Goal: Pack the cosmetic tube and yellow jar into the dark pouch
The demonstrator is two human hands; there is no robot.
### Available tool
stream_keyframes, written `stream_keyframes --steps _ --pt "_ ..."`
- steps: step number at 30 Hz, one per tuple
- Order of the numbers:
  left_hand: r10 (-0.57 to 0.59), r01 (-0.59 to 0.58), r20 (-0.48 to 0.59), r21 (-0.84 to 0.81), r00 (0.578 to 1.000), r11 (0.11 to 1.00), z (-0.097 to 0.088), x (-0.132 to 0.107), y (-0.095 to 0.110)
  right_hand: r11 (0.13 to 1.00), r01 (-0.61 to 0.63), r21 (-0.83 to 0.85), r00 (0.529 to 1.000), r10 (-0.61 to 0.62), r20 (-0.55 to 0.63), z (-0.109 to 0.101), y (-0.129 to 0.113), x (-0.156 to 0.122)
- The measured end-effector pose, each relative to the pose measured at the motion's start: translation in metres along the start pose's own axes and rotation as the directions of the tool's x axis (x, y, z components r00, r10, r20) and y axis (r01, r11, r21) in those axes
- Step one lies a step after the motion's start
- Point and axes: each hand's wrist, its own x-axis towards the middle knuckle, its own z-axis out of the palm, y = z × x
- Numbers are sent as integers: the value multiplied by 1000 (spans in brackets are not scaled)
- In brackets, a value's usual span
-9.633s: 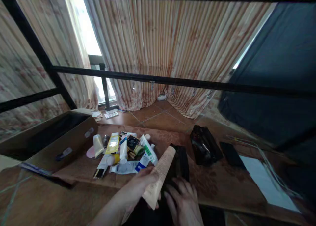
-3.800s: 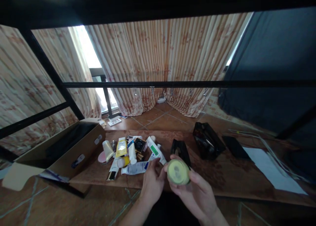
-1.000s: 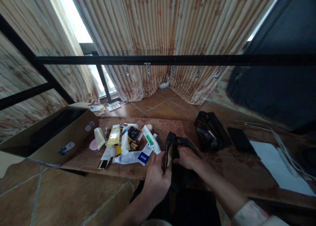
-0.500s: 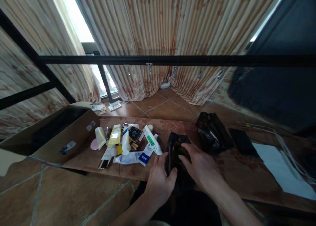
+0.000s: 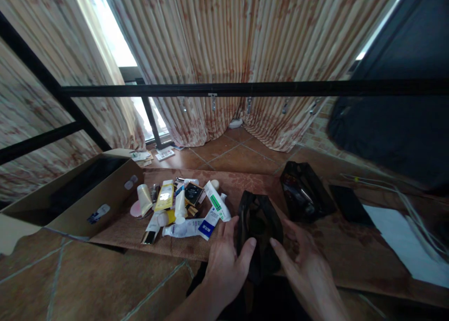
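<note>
A small black pouch (image 5: 260, 225) stands open at the near edge of the low table (image 5: 122, 232). My left hand (image 5: 226, 260) grips the pouch's left rim, with the thumb laid over the edge. Just right of the pouch, my right hand (image 5: 303, 265) hovers with its fingers spread and nothing in it. What is inside the pouch is too dark to see. To the left lies a heap of cosmetic tubes and small jars (image 5: 182, 206), including a white tube with a green label (image 5: 217, 201) nearest my left hand.
An open cardboard box (image 5: 87, 194) sits at the table's left end. A second black pouch (image 5: 305, 194), a dark phone (image 5: 351, 204) and a white sheet (image 5: 403, 246) with cables lie to the right. A black metal bar (image 5: 245, 88) crosses the view ahead of striped curtains.
My right hand has come out of the pouch's mouth and drawn back to its right side, fingers spread. The pouch now gapes wider. My left hand stays on the rim.
</note>
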Motion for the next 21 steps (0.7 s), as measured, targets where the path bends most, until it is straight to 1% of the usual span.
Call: stream_keyframes --steps 3,6,8,11,14,16,17,19,21 --pt "-10 10 7 -12 1000 1000 -5 0 -2 1000 -15 -2 1000 15 2 -2 5 1" --pt "-36 36 14 -11 999 999 -9 0 -4 997 -80 -15 997 80 -1 -1 13 2" --pt "-25 26 29 -15 999 1000 -10 -1 -5 994 -110 -10 994 110 6 0 16 1" --pt "41 -38 112 -31 993 999 -12 -5 -4 993 -111 36 994 110 26 0 16 -1" --pt "110 -103 236 -41 966 994 -16 -10 -8 994 -95 49 995 95 18 0 21 -4" --pt "118 -112 316 -36 941 993 -18 -13 -18 995 -96 33 995 96 4 3 31 -8" --pt "104 -101 345 -27 933 995 -18 -15 -25 994 -102 29 995 102 5 5 39 -11" --pt "59 -63 371 -2 927 998 -15 -17 -43 993 -113 30 993 112 29 13 56 -20" --pt "17 -28 397 24 918 999 -7 -19 -61 988 -153 -1 986 152 74 22 72 -32"
